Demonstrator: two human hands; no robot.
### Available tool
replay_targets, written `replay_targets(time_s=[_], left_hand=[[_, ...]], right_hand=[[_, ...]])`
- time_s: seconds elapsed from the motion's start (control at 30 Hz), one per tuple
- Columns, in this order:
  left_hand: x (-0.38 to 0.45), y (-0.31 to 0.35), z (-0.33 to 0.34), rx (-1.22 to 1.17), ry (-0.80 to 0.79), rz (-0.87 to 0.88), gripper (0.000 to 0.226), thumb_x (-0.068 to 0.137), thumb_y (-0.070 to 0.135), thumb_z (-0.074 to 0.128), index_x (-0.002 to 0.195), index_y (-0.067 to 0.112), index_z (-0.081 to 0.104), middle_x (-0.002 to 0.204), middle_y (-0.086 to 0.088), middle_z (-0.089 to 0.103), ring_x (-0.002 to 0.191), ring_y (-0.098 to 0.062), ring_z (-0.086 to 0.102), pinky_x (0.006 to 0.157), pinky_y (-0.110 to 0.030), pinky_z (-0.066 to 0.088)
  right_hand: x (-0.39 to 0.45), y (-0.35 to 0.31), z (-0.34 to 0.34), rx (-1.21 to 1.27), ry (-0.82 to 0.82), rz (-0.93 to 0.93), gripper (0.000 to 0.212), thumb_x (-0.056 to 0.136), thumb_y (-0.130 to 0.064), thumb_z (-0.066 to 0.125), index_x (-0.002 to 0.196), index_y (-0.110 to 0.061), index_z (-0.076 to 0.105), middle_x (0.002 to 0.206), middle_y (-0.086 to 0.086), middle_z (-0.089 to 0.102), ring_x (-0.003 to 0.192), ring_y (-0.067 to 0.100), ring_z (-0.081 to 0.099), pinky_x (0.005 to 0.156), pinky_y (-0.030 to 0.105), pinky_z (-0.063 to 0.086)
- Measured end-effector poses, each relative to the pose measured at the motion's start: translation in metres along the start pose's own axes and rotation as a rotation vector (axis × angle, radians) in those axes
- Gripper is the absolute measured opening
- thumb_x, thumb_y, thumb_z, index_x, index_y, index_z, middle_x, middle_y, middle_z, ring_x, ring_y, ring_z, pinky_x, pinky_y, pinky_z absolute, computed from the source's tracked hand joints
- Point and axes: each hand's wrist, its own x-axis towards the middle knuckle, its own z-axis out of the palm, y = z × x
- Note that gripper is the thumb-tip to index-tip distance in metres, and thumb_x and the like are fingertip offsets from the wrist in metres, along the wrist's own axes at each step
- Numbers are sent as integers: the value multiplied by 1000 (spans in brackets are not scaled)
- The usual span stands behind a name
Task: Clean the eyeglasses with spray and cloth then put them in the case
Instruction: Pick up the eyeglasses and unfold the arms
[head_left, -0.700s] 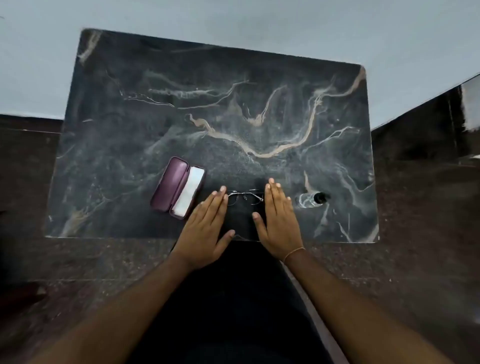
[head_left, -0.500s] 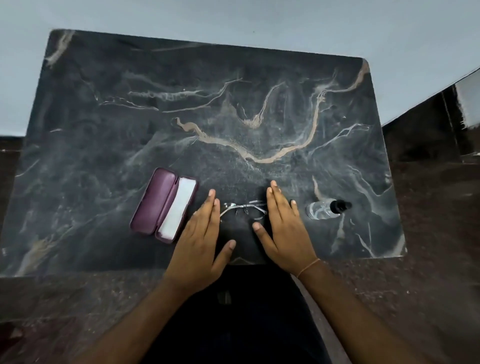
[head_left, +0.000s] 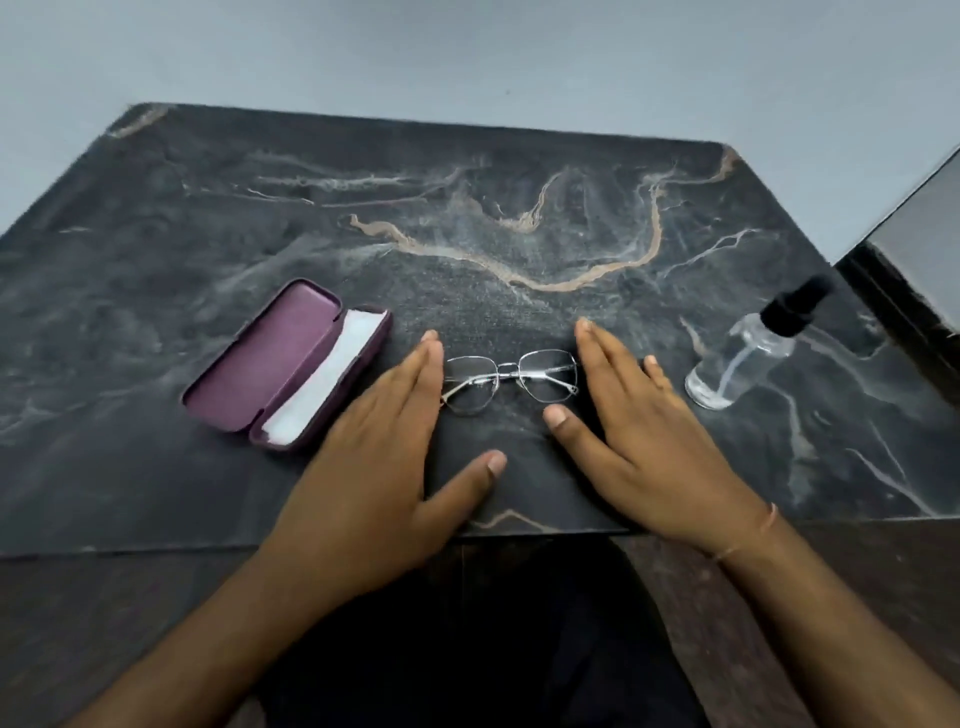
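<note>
- Eyeglasses (head_left: 511, 382) lay folded on the dark marble table (head_left: 519, 208), centre of frame, lenses toward the person, untouched.
- Left hand (head_left: 384, 467) lay flat just left of the frame, fingers straight and together, thumb splayed; it held nothing. Its fingertips hid the left hinge.
- Right hand (head_left: 639, 436) mirrored it just right of the frame, flat, fingers straight, empty.
- Case (head_left: 285, 364) sat open at centre left, a white cloth (head_left: 322, 384) in its nearer half.
- Clear spray bottle (head_left: 748, 353) with a black cap lay on its side at centre right, near the right hand.
- Judgement: nothing begun. Best to lift the glasses by bridge or temple, not the lenses, and fetch the bottle with the right hand.
- Liquid level in the bottle hard to make out; temples hard to trace against the dark stone.
</note>
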Motion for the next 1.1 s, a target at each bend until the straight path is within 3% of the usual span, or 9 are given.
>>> replay_targets(time_s=[0.2,0.3,0.4,0.5,0.6,0.77,0.9,1.1], left_hand=[[0,0,-5,-113,48,-28,102,89,76,44,171,19,22,176,5,31,162,-10,28,132,-30,23],[0,0,-5,-147,67,-41,95,92,64,54,169,14,31,172,0,41,158,-14,38,131,-32,29],[0,1,-7,-161,91,-47,82,96,51,64,165,11,41,166,-3,49,154,-17,45,127,-30,33],[1,3,-6,-166,141,-57,65,103,29,68,161,10,47,164,-3,52,152,-19,48,126,-29,34],[6,3,-5,-164,170,-88,55,105,17,61,159,9,51,162,-4,55,152,-19,49,125,-27,33],[12,5,-6,-151,220,-129,49,103,1,54,151,7,60,154,-7,63,146,-22,56,122,-25,34],[15,2,-5,-147,216,-134,49,103,1,54,151,9,61,153,-5,63,145,-21,56,122,-25,34],[19,-4,-2,-167,223,-128,48,103,2,57,150,9,62,152,-5,64,144,-21,57,120,-23,34]], right_hand=[[1,-1,-5,78,47,12,82,106,-62,37,171,-23,4,180,-7,7,165,11,10,135,44,4],[-2,-4,-7,133,104,8,85,102,-59,55,169,-21,21,175,-3,25,159,19,29,133,45,19],[-7,-3,-8,242,190,12,88,90,-56,76,163,-22,41,160,-3,47,145,18,50,121,37,40],[-9,-1,-8,296,256,24,80,84,-50,84,154,-23,55,140,-3,62,131,16,59,111,29,46],[-4,-1,-6,304,285,35,74,82,-49,86,147,-24,63,124,-4,69,122,17,63,103,29,48],[5,-2,-5,288,310,46,79,73,-66,83,143,-34,65,116,-11,71,112,13,64,98,31,52],[7,-4,-4,253,332,29,81,65,-77,77,138,-42,68,113,-17,72,110,12,64,97,34,54],[12,-6,-4,182,377,7,67,69,-78,72,128,-48,72,98,-17,70,99,10,63,86,34,55]])
